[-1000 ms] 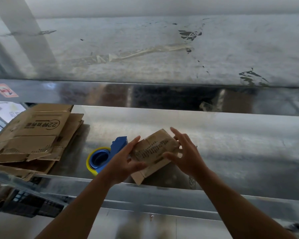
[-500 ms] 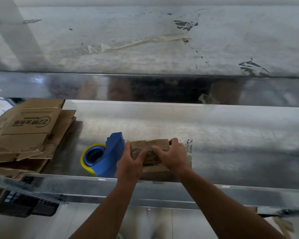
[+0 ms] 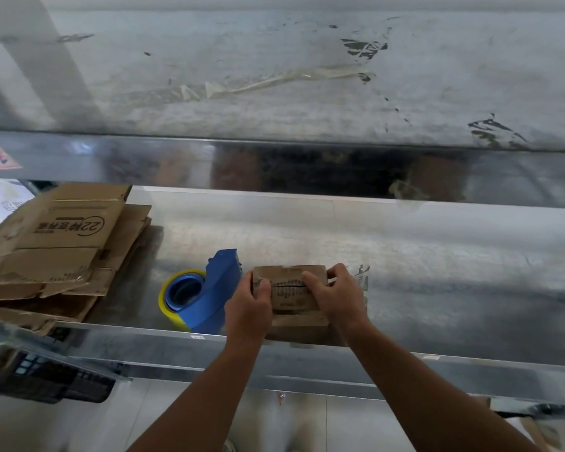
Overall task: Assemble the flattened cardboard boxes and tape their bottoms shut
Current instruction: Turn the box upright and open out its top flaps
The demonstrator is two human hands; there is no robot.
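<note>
A small brown cardboard box (image 3: 289, 290) with printed text stands on the metal table (image 3: 405, 272) near its front edge, its flaps folded shut on top. My left hand (image 3: 248, 308) grips its left side, thumb on the top flaps. My right hand (image 3: 335, 296) grips the right side, thumb pressing the flaps near the middle seam. Just left of the box lies a blue tape dispenser (image 3: 209, 295) with a yellow-rimmed tape roll (image 3: 173, 296). A stack of flattened cardboard boxes (image 3: 59, 246) lies at the table's left end.
A shiny metal wall (image 3: 274, 164) runs along the back of the table, with a grey belt surface (image 3: 307, 76) behind it carrying a strip of old tape. A dark crate (image 3: 46, 383) sits below at the left.
The box was tilted and held up in both hands; it now stands square on the table with its flaps pressed flat under both thumbs.
</note>
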